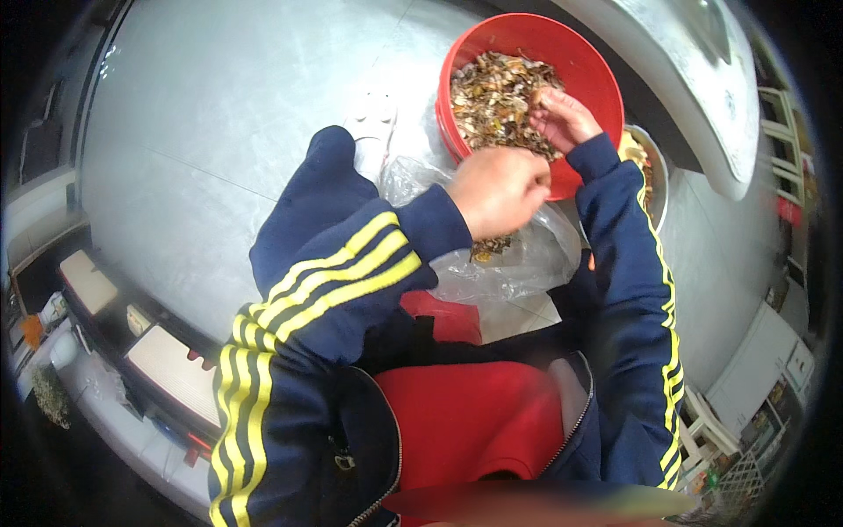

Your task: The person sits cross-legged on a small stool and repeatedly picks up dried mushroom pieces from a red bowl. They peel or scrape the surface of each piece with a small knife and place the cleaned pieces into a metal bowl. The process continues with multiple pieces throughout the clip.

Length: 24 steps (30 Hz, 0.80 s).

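A red plastic bucket [596,72] stands on the floor, holding a heap of brown and whitish scraps [494,99] that look dried. My right hand [563,122] is inside its rim, fingers bent around a small brownish piece. Over the near rim, my left hand [504,191] is curled and slightly blurred; what its fingers hold, if anything, cannot be made out. Beneath the left hand lies a clear plastic bag [546,257] with some brown scraps [490,247] in it. A pale basin [660,171] with yellowish and brown contents sits right of the bucket, partly behind my right sleeve.
A white curved object [711,99] rises at the upper right, close to the bucket and basin. My white shoe [372,132] is on the grey floor [217,105] left of the bucket. White shelving or furniture [757,369] stands at the right; cushioned seats [174,369] are at lower left.
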{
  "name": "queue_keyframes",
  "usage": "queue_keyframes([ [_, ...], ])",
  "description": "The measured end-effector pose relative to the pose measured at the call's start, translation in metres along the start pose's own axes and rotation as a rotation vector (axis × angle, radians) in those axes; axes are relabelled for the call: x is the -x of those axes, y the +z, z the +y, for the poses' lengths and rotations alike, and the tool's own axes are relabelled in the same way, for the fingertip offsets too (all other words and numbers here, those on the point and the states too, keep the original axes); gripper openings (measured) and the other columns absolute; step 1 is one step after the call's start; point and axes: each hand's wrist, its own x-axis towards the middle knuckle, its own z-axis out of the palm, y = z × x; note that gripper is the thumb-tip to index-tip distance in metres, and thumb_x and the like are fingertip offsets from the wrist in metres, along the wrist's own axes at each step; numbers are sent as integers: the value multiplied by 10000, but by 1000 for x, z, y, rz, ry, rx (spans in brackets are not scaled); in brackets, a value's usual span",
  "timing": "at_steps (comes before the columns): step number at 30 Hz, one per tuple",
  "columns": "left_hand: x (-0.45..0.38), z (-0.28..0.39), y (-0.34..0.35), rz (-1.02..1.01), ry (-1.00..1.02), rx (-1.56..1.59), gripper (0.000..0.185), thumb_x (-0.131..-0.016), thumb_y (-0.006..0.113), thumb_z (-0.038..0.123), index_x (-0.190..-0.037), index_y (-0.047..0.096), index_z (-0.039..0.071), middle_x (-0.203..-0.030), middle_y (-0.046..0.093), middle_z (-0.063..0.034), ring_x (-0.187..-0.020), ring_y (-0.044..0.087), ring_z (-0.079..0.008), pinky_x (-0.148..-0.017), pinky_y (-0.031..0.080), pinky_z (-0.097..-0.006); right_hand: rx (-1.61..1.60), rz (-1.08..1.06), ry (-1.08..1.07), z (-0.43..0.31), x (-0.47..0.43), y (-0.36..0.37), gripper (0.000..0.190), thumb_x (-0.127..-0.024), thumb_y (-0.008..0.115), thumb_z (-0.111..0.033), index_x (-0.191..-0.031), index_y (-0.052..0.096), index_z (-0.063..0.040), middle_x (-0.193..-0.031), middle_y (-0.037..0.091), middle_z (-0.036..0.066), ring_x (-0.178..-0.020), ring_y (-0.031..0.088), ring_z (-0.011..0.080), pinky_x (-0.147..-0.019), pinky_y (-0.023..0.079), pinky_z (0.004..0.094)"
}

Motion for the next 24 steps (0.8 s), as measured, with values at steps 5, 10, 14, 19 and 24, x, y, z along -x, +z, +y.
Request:
queue_keyframes([
  [5, -6, -5, 1, 90, -152, 84, 206, -804, 646, 183, -933, 631, 23, -729, 637, -70, -650, 612, -146, -628, 493, -285, -88, -136, -34, -4, 68, 47, 167, -924, 554, -133, -1063, 573, -42, -932, 593, 18, -843, 565, 115, -843, 469, 310],
  [10, -6, 1, 11, 11, -264, 354, 285, -843, 664, 249, -980, 615, 4, -787, 648, -48, -721, 603, -111, -668, 495, -275, -187, 80, -120, 10, 100, 89, 166, -923, 557, -126, -1066, 568, -42, -1001, 607, 51, -887, 570, 135, -846, 465, 305],
  [14, -2, 8, 19, -56, -359, 870, 263, -884, 634, 233, -1031, 609, 16, -860, 643, -9, -760, 590, -86, -700, 472, -220, -221, 109, -240, 24, 117, 109, 165, -928, 544, -105, -1081, 562, -47, -1020, 620, 71, -936, 595, 165, -857, 481, 326],
  [19, 1, 10, 24, -126, -381, 929, 197, -884, 629, 223, -974, 635, 48, -828, 631, 8, -744, 571, -65, -678, 453, -203, -326, 157, -345, 36, 129, 119, 171, -930, 540, -116, -1087, 555, -49, -1009, 608, 61, -923, 584, 179, -829, 477, 351],
  [24, 1, 8, 23, -280, -272, 563, 222, -883, 620, 272, -821, 666, 64, -710, 625, 10, -671, 556, -67, -636, 454, -236, -113, 301, -359, 19, 147, 69, 170, -914, 557, -110, -1068, 570, -39, -954, 598, 34, -814, 544, 126, -751, 447, 289],
])
